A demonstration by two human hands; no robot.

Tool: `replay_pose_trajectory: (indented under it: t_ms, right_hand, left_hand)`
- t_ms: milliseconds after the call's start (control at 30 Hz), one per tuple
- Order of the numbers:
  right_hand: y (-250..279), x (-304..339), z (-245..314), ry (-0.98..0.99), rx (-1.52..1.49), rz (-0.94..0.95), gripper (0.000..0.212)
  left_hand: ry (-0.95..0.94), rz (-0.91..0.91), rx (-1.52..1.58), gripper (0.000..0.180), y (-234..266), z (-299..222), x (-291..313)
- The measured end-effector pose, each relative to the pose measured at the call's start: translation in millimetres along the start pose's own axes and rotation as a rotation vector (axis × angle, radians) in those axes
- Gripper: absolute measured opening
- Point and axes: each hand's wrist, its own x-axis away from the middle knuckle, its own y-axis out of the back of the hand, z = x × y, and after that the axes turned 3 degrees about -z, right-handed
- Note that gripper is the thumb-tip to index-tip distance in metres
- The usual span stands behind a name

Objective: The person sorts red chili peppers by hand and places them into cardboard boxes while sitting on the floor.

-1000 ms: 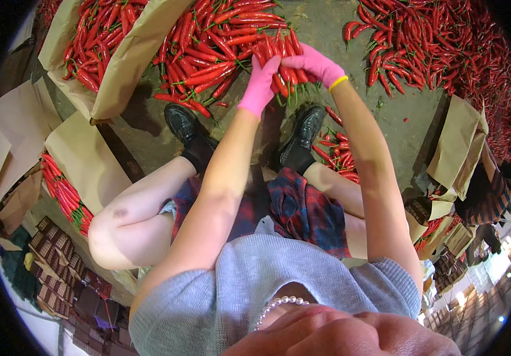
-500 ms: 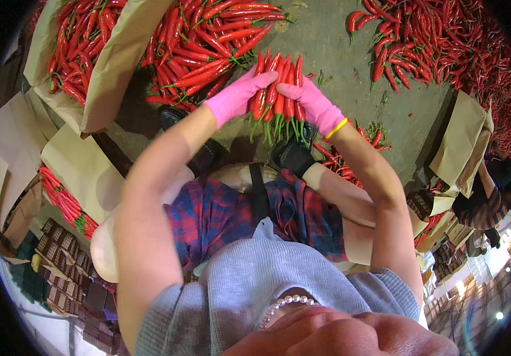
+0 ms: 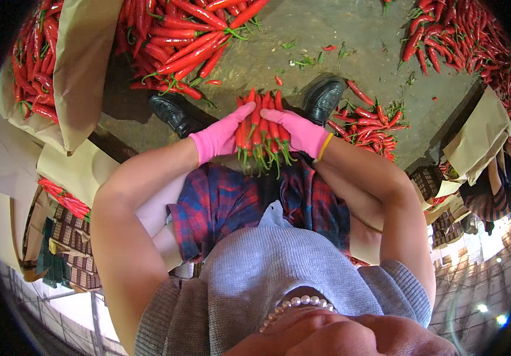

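Red chillies (image 3: 256,132) form one aligned bunch between left hand (image 3: 222,134) and right hand (image 3: 303,133), fingers curled around its sides. Beyond this bunch, leftward, a loose heap (image 3: 187,50) lies ungathered; farther left, a brown-paper-lined container (image 3: 84,68) holds more.

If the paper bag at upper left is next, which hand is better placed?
Probably the left hand: it is nearer the paper bag than the right hand. Both hold the bundle of red peppers, so neither is free.

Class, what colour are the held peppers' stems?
The held peppers have green stems, best seen in the head view.
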Motion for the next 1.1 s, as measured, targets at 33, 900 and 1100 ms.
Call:
replay_pose_trajectory:
  t_ms: [33,900,1100]
  right_hand:
    - [-2,5,0,-0.01,-0.003,-0.008,0.04]
    - [-140,73,66,0.74,0.215,0.324,0.064]
    - [-314,86,132,1.247,0.187,0.597,0.045]
  left_hand:
    - [0.029,0.006,0.042,0.065,-3,3,4]
    - [-0.526,0.089,-0.714,0.048,-101,-114,154]
    - [-0.828,-0.003,-1.298,0.056,-173,-227,338]
